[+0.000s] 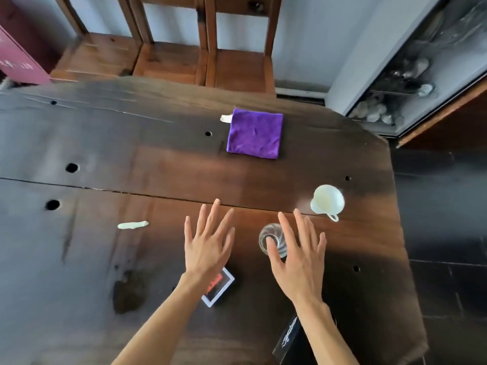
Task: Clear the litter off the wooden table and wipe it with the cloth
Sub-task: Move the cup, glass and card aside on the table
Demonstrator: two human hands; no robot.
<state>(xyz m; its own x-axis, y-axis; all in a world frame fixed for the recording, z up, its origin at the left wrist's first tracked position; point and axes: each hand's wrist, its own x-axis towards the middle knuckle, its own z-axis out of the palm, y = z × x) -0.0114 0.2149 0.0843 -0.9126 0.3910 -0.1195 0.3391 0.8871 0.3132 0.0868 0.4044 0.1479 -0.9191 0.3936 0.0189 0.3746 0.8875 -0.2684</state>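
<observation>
On the dark wooden table (158, 159) the folded purple cloth (254, 133) lies at the far side, well apart from both hands. The left hand (208, 243) and right hand (297, 256) hover with fingers spread, grasping nothing. The white teacup (328, 202) lies tipped, the clear glass (272, 239) stands; both look empty, and a pale litter scrap (133, 225) lies left.

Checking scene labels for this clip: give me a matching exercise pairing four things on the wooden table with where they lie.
Things:
1. purple cloth
2. white cup
3. clear glass
4. pale scrap of litter

Places:
A. partly behind the right hand
B. left of the left hand, alone on the dark wood
C. far side of the table, folded square
D. near the right edge, tipped on its side

Pairs: 1-C, 2-D, 3-A, 4-B
</observation>
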